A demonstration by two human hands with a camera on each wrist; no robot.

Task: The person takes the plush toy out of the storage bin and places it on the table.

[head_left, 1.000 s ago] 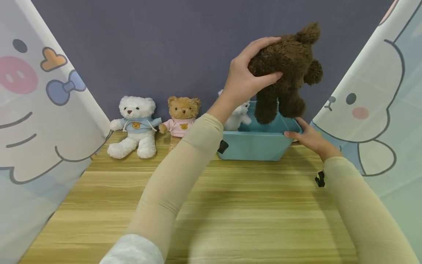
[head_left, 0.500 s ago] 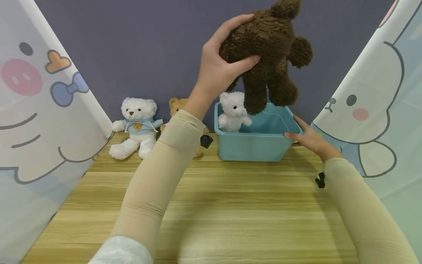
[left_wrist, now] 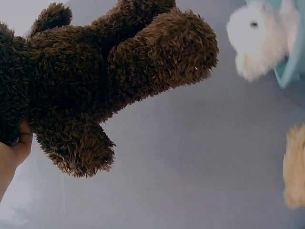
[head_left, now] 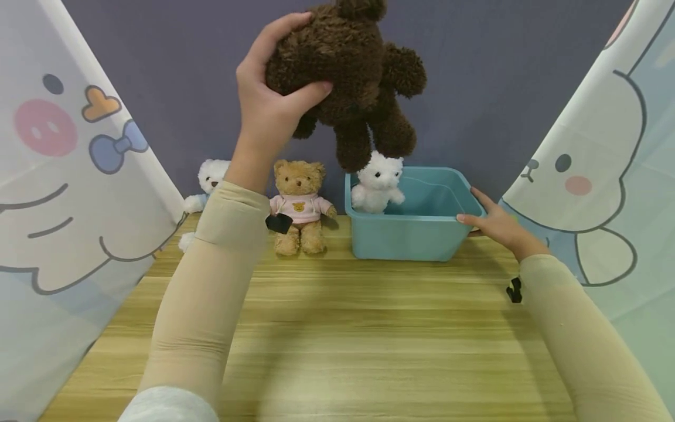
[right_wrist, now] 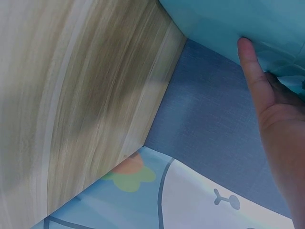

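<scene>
Plush bears, four counted. One dark brown bear [head_left: 353,76] is held aloft in the left hand [head_left: 269,105], fingers and thumb curled round its body; it hangs above the table, up and to the left of the bin, its legs dangling just over the head of the white bear in the bin. In the left wrist view the brown bear [left_wrist: 95,81] fills most of the frame, with a thumb tip seen at its lower edge.

One small white bear [head_left: 377,183] is seated inside the bin at its left end. One tan bear in a pink top [head_left: 299,205] is seated on the table just left of the bin. One white bear [head_left: 208,181] is partly hidden behind the left forearm.

Bins, one counted: a teal plastic bin [head_left: 422,234], upright at the back of the wooden table [head_left: 369,340]. The right hand [head_left: 493,223] is laid against its right rim with fingers straight; nothing is grasped.

Printed cartoon curtains, two counted, one at each side.
</scene>
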